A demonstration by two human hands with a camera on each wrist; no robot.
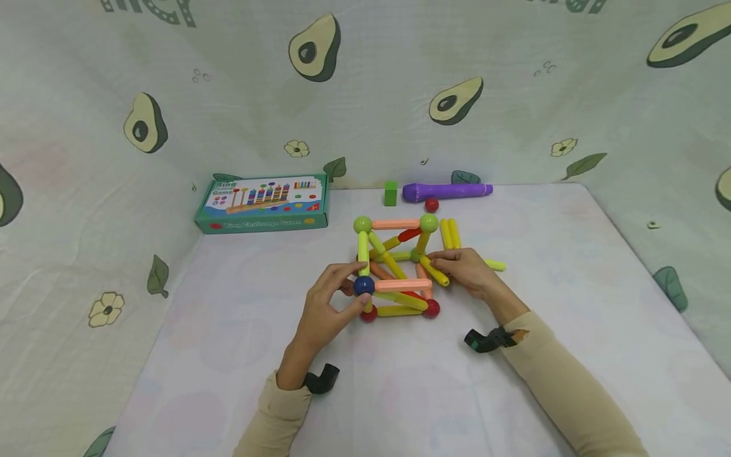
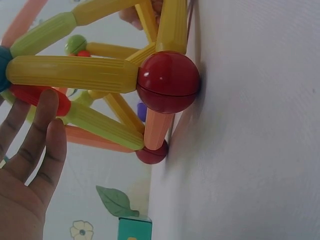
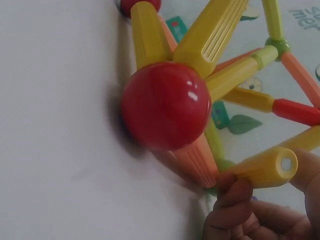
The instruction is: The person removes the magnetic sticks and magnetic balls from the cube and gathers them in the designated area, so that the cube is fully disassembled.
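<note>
A frame of coloured rods and balls stands on the white cloth. My left hand (image 1: 320, 314) holds the blue ball (image 1: 363, 285) at its upper near-left corner between thumb and fingers. A peach rod (image 1: 403, 285) runs rightward from that ball. My right hand (image 1: 467, 273) pinches a yellow rod (image 1: 435, 271), whose far end is at the green ball (image 1: 416, 255) low at the back. In the right wrist view, the yellow rod (image 3: 267, 167) shows a silvery tip at its free end. Red balls (image 1: 431, 309) form the near base corners; green balls (image 1: 428, 223) top the back.
Beyond the frame, a green block (image 1: 391, 193), a purple stick (image 1: 447, 192) and a loose red ball (image 1: 431, 205) lie along the back. Two yellow rods (image 1: 450, 234) and a yellow-green rod (image 1: 495, 264) lie right of it. A game box (image 1: 263, 203) sits back left.
</note>
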